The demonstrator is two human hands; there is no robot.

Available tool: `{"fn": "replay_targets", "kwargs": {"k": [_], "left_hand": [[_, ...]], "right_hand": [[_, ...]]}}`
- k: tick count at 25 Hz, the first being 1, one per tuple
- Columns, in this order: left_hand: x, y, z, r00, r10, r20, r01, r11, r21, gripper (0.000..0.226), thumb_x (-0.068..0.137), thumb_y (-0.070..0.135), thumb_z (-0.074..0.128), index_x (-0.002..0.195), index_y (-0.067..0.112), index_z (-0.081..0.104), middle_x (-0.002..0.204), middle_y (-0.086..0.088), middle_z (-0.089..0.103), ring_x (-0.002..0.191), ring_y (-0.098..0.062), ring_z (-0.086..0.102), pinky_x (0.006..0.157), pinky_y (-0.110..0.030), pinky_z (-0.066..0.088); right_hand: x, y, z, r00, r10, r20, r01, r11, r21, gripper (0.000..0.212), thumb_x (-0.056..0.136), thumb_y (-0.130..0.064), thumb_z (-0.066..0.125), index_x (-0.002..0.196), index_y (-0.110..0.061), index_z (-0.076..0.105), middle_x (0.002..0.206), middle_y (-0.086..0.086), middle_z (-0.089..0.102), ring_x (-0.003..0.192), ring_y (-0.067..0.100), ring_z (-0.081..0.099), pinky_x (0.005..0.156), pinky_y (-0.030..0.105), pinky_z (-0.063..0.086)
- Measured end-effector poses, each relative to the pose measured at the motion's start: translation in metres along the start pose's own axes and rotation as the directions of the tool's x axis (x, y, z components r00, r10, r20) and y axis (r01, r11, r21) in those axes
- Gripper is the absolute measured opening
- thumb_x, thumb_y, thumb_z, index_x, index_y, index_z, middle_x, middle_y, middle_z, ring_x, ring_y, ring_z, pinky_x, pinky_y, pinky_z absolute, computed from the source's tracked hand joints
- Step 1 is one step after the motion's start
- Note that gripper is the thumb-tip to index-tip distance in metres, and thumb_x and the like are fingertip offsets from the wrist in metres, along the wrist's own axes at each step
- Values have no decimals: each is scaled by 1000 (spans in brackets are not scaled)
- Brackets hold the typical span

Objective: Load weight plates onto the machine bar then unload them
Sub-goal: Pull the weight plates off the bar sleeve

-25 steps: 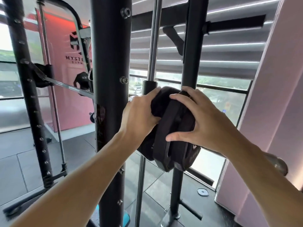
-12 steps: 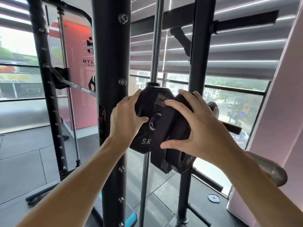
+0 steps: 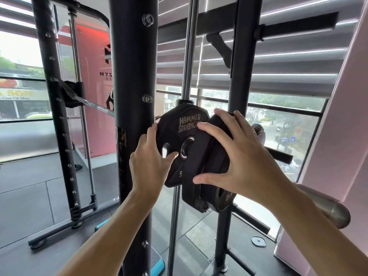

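Centre frame: left hand (image 3: 151, 166) grips the rim of the lettered plate (image 3: 180, 136), thumb hooked in its cutout; right hand (image 3: 237, 162) is spread over the outer plates (image 3: 207, 188), fingers curled on their edges. Judgement: keep the bores square to the bar sleeve (image 3: 330, 208), lower right, and support from below; plates are matte black rubber, polygonal, steel-ringed bores; sleeve is smooth brushed metal.

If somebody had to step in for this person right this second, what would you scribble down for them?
Left hand: grips the edge of the Hammer Strength plate, thumb near its hand slot.
Right hand: fingers spread over the outer plates, thumb beneath.
All plates are bunched at the sleeve by the black upright; the sleeve's steel tip pokes out lower right.
Done: cannot tell.
Left: probably slide the plates along the sleeve; whether on or off is unclear.
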State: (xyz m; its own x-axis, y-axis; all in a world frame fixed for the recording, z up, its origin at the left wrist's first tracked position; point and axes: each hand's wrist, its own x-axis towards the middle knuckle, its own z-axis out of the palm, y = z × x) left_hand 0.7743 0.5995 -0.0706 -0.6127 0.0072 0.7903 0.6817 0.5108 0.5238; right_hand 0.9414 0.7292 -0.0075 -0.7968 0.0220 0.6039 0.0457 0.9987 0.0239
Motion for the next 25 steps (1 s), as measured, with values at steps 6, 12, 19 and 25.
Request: {"fn": "replay_targets", "kwargs": {"k": [6, 12, 19, 25], "left_hand": [[1, 10, -10, 999, 4, 46, -7, 998, 69, 78, 72, 37, 86, 133, 23, 40, 109, -5, 63, 90, -32, 69, 74, -42, 54], [2, 27, -29, 999, -9, 54, 7, 999, 48, 52, 89, 32, 67, 132, 15, 42, 115, -11, 61, 100, -33, 65, 78, -37, 44], [-3, 84, -68, 880, 440, 180, -439, 897, -47, 53, 92, 28, 57, 142, 19, 43, 126, 0, 51, 109, -19, 58, 91, -39, 53], [-13, 88, -69, 752, 329, 571, -406, 914, 7, 103, 76, 15, 71, 157, 35, 9, 142, 11, 29, 95, -20, 64, 81, -35, 56]], "right_hand": [[-1, -2, 2, 1000, 1, 1, -1, 1000, -21, 105, 61, -88, 56, 152, -50, 19, 165, -12, -1, 153, 29, -4, 118, 65, 18], [0, 7, -4, 1000, -14, 26, 15, 1000, -23, 119, 57, -93, 57, 155, -47, 7, 166, -6, -1, 153, 30, 3, 117, 65, 21], [16, 33, -28, 993, 69, 91, -74, 996, 54, 118, 61, -94, 50, 154, -39, 4, 162, -2, 24, 147, 24, 30, 111, 60, 35], [23, 40, -30, 976, 99, 195, -119, 989, 92, 117, 59, -91, 59, 152, -36, 14, 153, -5, 34, 122, 24, 57, 90, 38, 47]]}}
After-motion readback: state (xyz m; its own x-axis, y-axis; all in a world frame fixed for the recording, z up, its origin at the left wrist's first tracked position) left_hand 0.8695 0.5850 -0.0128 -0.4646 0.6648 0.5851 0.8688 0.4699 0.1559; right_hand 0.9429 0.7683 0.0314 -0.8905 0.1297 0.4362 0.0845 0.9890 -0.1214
